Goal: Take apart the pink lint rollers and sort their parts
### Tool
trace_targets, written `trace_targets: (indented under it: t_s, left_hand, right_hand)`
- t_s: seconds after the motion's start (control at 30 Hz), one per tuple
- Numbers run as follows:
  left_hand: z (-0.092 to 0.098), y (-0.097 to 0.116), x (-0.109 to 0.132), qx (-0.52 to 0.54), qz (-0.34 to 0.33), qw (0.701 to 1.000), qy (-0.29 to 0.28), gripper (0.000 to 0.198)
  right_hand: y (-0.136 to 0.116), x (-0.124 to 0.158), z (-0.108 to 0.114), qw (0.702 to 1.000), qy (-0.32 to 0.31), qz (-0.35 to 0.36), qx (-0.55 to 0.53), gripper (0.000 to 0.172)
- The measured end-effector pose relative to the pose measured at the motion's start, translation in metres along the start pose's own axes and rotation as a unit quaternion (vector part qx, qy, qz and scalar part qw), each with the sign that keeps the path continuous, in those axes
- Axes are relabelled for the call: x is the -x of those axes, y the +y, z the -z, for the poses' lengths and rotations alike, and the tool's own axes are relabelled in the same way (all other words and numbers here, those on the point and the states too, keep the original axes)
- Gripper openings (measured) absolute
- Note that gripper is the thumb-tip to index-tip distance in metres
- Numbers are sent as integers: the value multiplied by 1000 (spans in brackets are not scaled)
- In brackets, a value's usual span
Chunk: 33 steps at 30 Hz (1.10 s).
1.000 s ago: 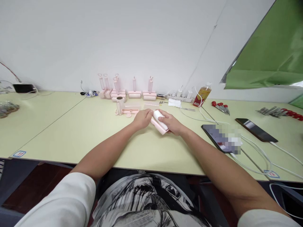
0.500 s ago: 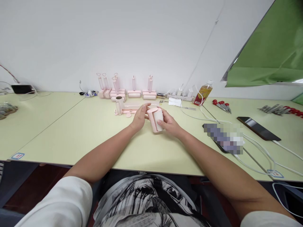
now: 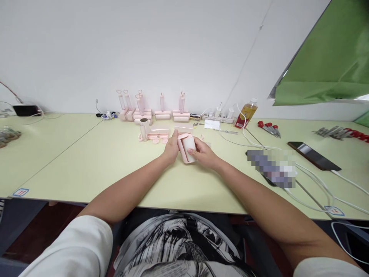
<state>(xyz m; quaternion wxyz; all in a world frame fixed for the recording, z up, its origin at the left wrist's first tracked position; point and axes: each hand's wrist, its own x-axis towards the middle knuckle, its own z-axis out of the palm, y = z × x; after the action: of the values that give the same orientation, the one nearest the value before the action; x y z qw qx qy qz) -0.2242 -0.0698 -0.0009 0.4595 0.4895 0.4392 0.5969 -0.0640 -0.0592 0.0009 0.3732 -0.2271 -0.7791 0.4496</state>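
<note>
Drawn in closer, a bare left hand [image 3: 172,148] met the side of a pink plastic roller housing [image 3: 182,154], its palm having stood apart half a second earlier. Beneath a white wall [image 3: 173,46], a pale yellow-green worktop [image 3: 86,161] carried a row of pink plastic rollers with upright handles [image 3: 162,115], seemingly complete. Between the two hands, over the worktop's middle, the housing looked unfinished: a gap showed beside its smooth white cylindrical roll [image 3: 190,147]. A right hand [image 3: 205,154] gripped that roll, thumb across its front; the left's fingers were partly hidden, its grip impossible to tell. Beyond the left hand, a shallow pink plastic tray [image 3: 158,136] and small flat pink discs [image 3: 155,141] lay loose, apparently parts left unassembled.
</note>
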Motion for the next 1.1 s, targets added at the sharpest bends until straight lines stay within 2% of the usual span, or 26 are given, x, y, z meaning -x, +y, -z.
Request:
trace_targets:
  t_s: [0.23, 0.43, 0.5, 0.57, 0.67, 0.73, 0.83, 0.93, 1.03, 1.1]
  left_hand:
    - [-4, 6, 2, -9, -4, 999, 33, 62]
    - [-3, 10, 3, -62, -13, 995, 76, 62]
    - [-3, 12, 3, -36, -4, 998, 51, 64]
    - [-3, 14, 4, 30, 35, 999, -17, 68]
    - [-3, 18, 6, 122, 107, 980, -114, 70]
    - [-2, 19, 8, 142, 127, 971, -143, 67]
    - [2, 18, 8, 146, 106, 971, -154, 60]
    - [8, 16, 5, 116, 96, 979, -138, 63]
    - [14, 14, -1, 58, 115, 988, -89, 55]
    - [17, 13, -6, 41, 119, 991, -48, 52]
  right_hand:
    - [4, -1, -1, 1000, -8, 3, -2, 60]
    - [5, -1, -5, 1000, -15, 8, 10, 62]
    - [3, -1, -8, 999, -4, -21, -39, 63]
    - [1, -2, -11, 992, 20, -70, -107, 64]
    - [0, -3, -13, 972, 77, -128, -183, 58]
    - [1, -4, -14, 966, 108, -143, -187, 54]
    - [4, -5, -11, 978, 115, -147, -97, 48]
    - [7, -7, 5, 981, 137, -111, 86, 40]
    - [13, -10, 30, 946, 193, -78, 248, 19]
    - [19, -11, 47, 926, 190, -88, 314, 13]
